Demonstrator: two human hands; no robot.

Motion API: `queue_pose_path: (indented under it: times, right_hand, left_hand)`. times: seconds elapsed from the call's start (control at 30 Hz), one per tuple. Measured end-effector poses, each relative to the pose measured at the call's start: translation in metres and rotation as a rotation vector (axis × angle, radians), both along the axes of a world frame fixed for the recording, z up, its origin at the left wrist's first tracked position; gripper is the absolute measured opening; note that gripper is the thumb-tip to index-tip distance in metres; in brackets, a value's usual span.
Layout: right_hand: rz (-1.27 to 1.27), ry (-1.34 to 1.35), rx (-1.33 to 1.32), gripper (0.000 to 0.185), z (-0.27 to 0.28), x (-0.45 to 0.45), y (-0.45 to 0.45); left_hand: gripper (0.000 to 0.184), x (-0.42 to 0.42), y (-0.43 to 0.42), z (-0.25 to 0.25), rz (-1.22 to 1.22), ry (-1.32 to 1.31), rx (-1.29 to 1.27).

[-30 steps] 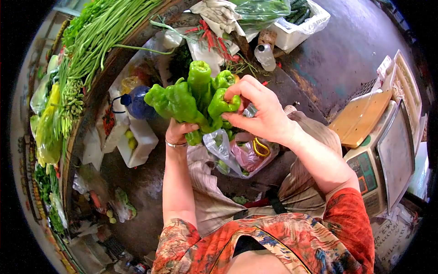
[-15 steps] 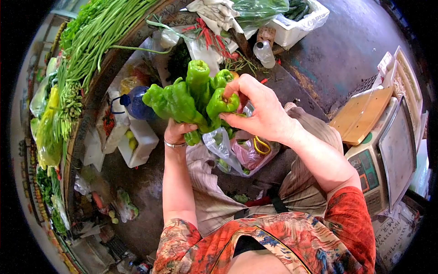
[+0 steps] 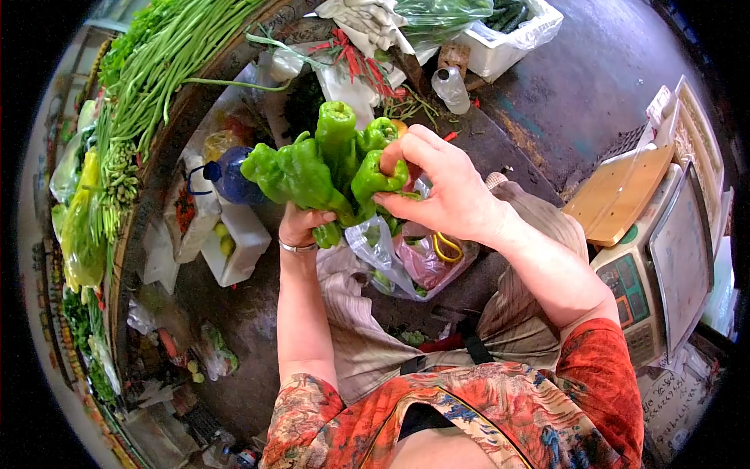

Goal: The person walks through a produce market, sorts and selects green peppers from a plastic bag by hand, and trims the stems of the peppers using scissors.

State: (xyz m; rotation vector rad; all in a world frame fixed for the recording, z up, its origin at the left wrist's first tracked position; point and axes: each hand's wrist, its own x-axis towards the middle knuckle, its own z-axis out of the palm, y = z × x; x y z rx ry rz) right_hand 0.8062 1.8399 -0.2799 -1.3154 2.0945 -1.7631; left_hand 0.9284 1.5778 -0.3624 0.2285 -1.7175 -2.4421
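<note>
Several green peppers [image 3: 301, 172] are bunched in my left hand [image 3: 301, 224], whose fingers wrap round them from below and are partly hidden by them. My right hand [image 3: 445, 187] pinches one pepper [image 3: 371, 184] at the right of the bunch, the thumb below and the index finger at its top end. Below the hands, between the knees, an open clear plastic bag [image 3: 394, 270] holds green pieces, a pink bag [image 3: 422, 262] and yellow-handled scissors [image 3: 448, 248].
Long green beans [image 3: 176, 86] lie on a wooden-edged shelf at the left. A blue jug [image 3: 234, 176] and a white foam box [image 3: 242, 242] stand left of my hands. At the right is a scale [image 3: 637, 281]; a clear bottle [image 3: 451, 90] lies beyond my hands.
The peppers and both hands have shifted very slightly left in the view. The right hand's pinch on the pepper looks the same.
</note>
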Motion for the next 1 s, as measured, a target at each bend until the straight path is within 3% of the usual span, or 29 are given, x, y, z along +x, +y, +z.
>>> queue_pose_path:
  times: [0.13, 0.3, 0.37, 0.47, 0.53, 0.57, 0.63, 0.67, 0.7, 0.8, 0.83, 0.9, 0.93, 1.0]
  right_hand:
    - [0.040, 0.021, 0.014, 0.037, -0.002, -0.008, 0.003]
    - [-0.076, -0.489, -0.300, 0.035, -0.015, -0.016, 0.000]
    - [-0.181, -0.364, -0.200, 0.021, -0.016, -0.026, 0.006]
    - [-0.253, -0.268, -0.134, 0.017, -0.035, -0.037, 0.010]
    - [-0.376, -0.127, 0.106, 0.013, -0.050, -0.041, 0.010]
    - [-0.376, -0.125, 0.106, 0.013, -0.053, -0.042, 0.011]
    - [-0.363, -0.077, 0.577, 0.015, -0.059, -0.042, 0.012]
    - [-0.350, -0.103, 0.791, 0.027, -0.064, -0.045, 0.010]
    - [-0.351, -0.097, 0.792, 0.027, -0.067, -0.042, 0.010]
    - [-0.425, 0.084, 0.937, 0.062, -0.061, -0.032, 0.011]
    - [-0.423, 0.090, 0.937, 0.062, -0.055, -0.033, 0.011]
    - [-0.272, -0.043, 0.315, 0.053, -0.042, -0.034, 0.011]
    - [-0.205, -0.074, 0.129, 0.044, -0.034, -0.034, 0.009]
    - [-0.142, -0.013, 0.010, 0.041, -0.015, -0.030, 0.006]
  left_hand:
    - [0.071, 0.002, -0.002, 0.000, -0.014, -0.035, 0.021]
    - [0.073, -0.003, 0.020, 0.029, 0.067, 0.012, 0.171]
    - [0.074, -0.003, 0.020, 0.030, 0.100, 0.040, 0.170]
    - [0.073, -0.001, 0.020, 0.030, 0.081, 0.057, 0.186]
    - [0.073, 0.000, 0.021, 0.030, 0.089, 0.055, 0.190]
    - [0.072, 0.001, 0.022, 0.030, 0.097, 0.053, 0.194]
    - [0.072, 0.004, 0.019, 0.028, 0.108, 0.052, 0.206]
    - [0.071, 0.006, 0.019, 0.028, 0.119, 0.051, 0.219]
    - [0.071, 0.007, 0.018, 0.028, 0.120, 0.057, 0.222]
    - [0.070, 0.011, 0.014, 0.026, 0.131, 0.060, 0.246]
    - [0.070, 0.010, 0.009, 0.021, 0.099, 0.070, 0.250]
    - [0.071, 0.010, 0.008, 0.023, 0.077, 0.081, 0.256]
    - [0.071, 0.012, 0.009, 0.024, 0.100, 0.083, 0.231]
    - [0.072, 0.013, 0.009, 0.027, 0.120, 0.083, 0.203]
